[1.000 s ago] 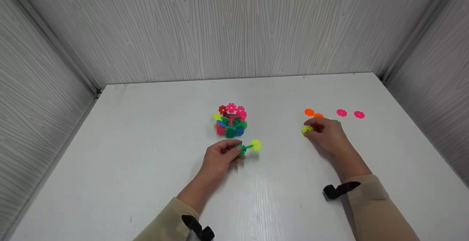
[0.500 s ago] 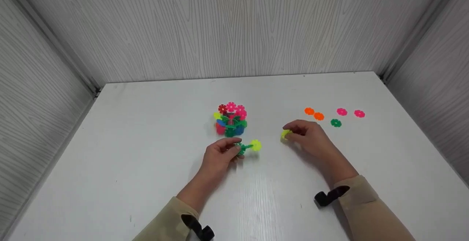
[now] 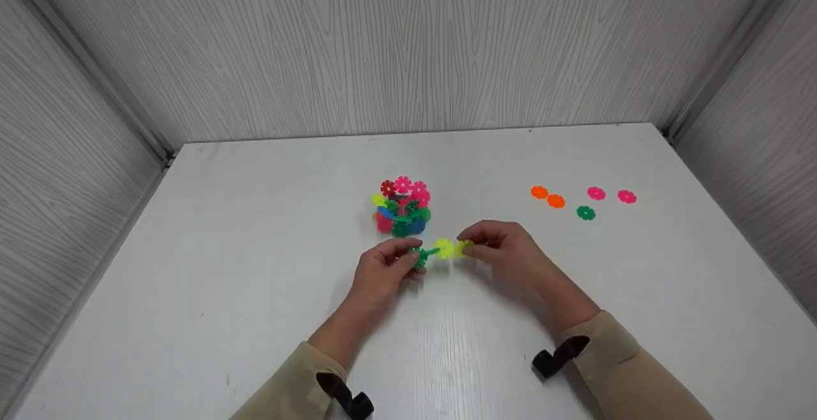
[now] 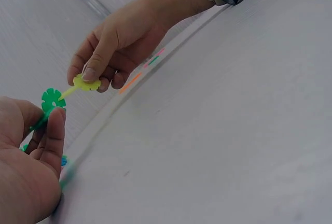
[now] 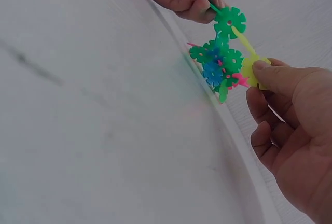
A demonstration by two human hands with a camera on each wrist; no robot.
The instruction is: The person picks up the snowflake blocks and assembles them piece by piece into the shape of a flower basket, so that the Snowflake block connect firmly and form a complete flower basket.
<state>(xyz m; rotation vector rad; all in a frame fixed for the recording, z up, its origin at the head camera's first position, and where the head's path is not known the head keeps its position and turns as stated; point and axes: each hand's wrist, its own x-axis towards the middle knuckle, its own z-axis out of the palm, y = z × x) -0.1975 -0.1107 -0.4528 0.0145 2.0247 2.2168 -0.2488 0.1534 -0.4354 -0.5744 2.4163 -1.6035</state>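
One green disc [image 3: 421, 258] of a green-and-yellow chain [image 5: 236, 16] is pinched in the left grip [image 3: 386, 265]; the right grip [image 3: 510, 251] pinches a yellow disc [image 3: 464, 248] at the chain's yellow end [image 3: 444, 249]. Multicoloured cluster [image 3: 401, 221] stands just beyond the left grip; tabletop [image 3: 242, 254] runs broadly leftward, far edge [image 3: 287, 139] well beyond both.

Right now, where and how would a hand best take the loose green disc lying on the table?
Pinch the loose green disc by opposite edges of its rim, probably from above on the near side: it lies flat, and the orange discs and pink discs sit farther back. The right hand would likely need freeing first, as it pinches a yellow disc.
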